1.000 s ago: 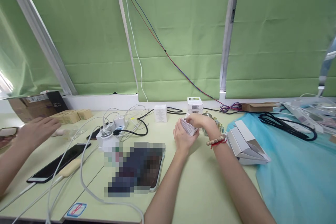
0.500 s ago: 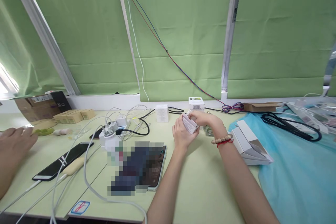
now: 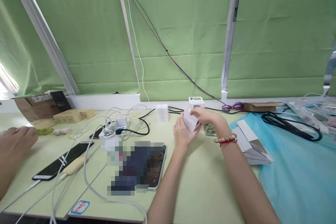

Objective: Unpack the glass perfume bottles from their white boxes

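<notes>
Both of my hands hold one small white carton (image 3: 190, 120) above the pale green table (image 3: 204, 182). My left hand (image 3: 181, 134) cups it from below and the left. My right hand (image 3: 207, 116), with a bead bracelet on the wrist, pinches its upper right end. Small glass vials (image 3: 210, 130) stand on the table just behind my right wrist. Two more white cartons, one (image 3: 162, 112) to the left and a barcoded one (image 3: 196, 102), stand at the back by the window sill.
A phone (image 3: 141, 168) lies near my left forearm, with a white charger hub (image 3: 111, 136) and cables beside it. Flattened white cartons (image 3: 249, 143) rest on a blue sheet (image 3: 296, 171) at right. Another person's hand (image 3: 15, 141) rests at far left by a black phone (image 3: 63, 161).
My hands have lifted the small carton slightly and turned it. The other person's hand drew back to the left edge of the table.
</notes>
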{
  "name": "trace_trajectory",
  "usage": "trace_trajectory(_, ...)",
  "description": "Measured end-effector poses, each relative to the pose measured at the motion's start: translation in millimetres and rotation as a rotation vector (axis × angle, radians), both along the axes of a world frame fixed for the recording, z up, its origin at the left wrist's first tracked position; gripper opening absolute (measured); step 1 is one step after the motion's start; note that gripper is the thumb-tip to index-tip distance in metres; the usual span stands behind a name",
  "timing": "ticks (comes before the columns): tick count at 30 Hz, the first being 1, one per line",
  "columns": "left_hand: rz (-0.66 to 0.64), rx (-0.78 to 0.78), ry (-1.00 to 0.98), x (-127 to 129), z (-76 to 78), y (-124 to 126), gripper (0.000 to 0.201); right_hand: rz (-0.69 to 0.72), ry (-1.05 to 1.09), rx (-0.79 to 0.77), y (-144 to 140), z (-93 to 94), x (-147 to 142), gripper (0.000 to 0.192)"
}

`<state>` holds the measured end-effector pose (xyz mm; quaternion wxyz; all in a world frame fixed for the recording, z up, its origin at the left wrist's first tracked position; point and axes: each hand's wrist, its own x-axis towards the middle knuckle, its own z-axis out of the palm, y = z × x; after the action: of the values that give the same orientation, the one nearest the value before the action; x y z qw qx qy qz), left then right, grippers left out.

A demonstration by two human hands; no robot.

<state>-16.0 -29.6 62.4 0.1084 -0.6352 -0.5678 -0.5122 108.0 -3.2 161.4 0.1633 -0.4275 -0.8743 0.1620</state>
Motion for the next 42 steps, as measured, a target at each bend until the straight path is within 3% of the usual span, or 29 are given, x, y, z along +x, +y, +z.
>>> trace_trajectory(8, -0.024, -0.127, -0.024, 0, 4.6, -4, 0.087, -0.062, 0.057, -0.121, 4, -2.1, 4, 0.037)
trace_trajectory(14, -0.029, -0.165, -0.038, -2, 5.1, -4, 0.087, -0.074, 0.021, 0.043, 13, -7.4, 5, 0.045)
trace_trajectory(18, -0.036, -0.178, -0.066, -2, 3.4, -2, 0.087, -0.112, 0.071, 0.028, 15, -9.6, 4, 0.054)
trace_trajectory(26, -0.089, -0.233, -0.078, -5, 2.4, 1, 0.09, -0.083, 0.225, -0.178, 6, -4.7, 8, 0.041)
trace_trajectory(33, -0.133, -0.27, -0.075, -7, 0.3, 3, 0.09, -0.115, 0.214, -0.191, 3, -0.8, 11, 0.038)
trace_trajectory(42, -0.082, -0.234, -0.012, -11, -1.5, 5, 0.086, -0.119, 0.318, -0.194, 6, -1.8, 20, 0.045)
